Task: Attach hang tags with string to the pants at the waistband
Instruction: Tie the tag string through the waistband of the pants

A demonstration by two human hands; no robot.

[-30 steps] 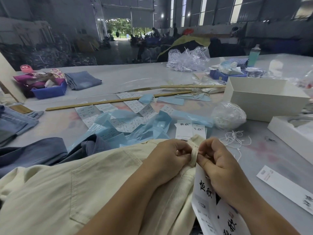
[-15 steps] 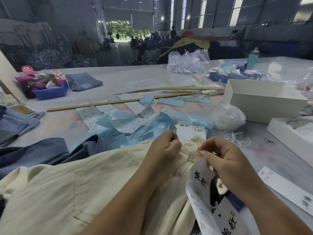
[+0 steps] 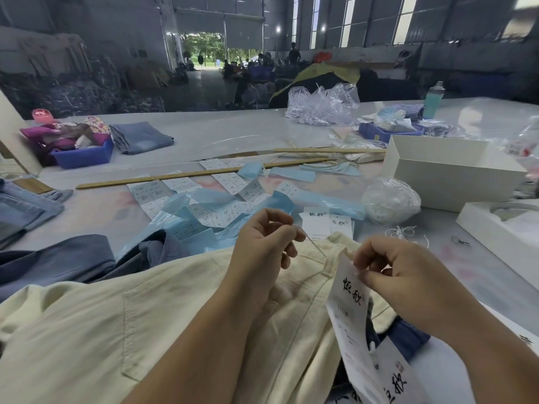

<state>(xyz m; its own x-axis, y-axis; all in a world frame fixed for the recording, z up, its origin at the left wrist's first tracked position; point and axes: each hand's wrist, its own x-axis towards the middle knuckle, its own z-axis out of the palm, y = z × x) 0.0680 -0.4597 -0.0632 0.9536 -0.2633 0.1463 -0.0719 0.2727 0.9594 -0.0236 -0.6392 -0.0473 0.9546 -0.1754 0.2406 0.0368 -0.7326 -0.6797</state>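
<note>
The left hand (image 3: 264,243) has its grip closed in a pinch on a thin white string (image 3: 313,245), thumb and forefinger pressed together at the string's upper end. The string runs taut, down and to the right, to the waistband of the cream pants (image 3: 180,322), ending near a belt loop (image 3: 332,263). The right hand (image 3: 399,282) has its grip closed on the top edge of a white hang tag (image 3: 348,304); the thumb lies across the face of the tag and the curled fingers sit behind it. The tag carries bold black characters and hangs down over the waistband, with a second tag (image 3: 393,383) below it at the bottom edge of the view.

The pants lie spread across the near tabletop (image 3: 227,132), back pocket up, waistband toward the right hand. Dark blue garments (image 3: 58,260) lie just beside them on the left. Beyond the hands is a litter of light blue plastic wrappers (image 3: 204,205) and small printed labels, plus a short stack of blank hang tags (image 3: 316,225). To the right sit a bag of strings (image 3: 390,201), loose strings (image 3: 404,231), and an open white box (image 3: 449,170). Two wooden rulers (image 3: 175,177) lie farther back, and a blue bin (image 3: 83,154) with folded jeans (image 3: 143,137) beside it.
</note>
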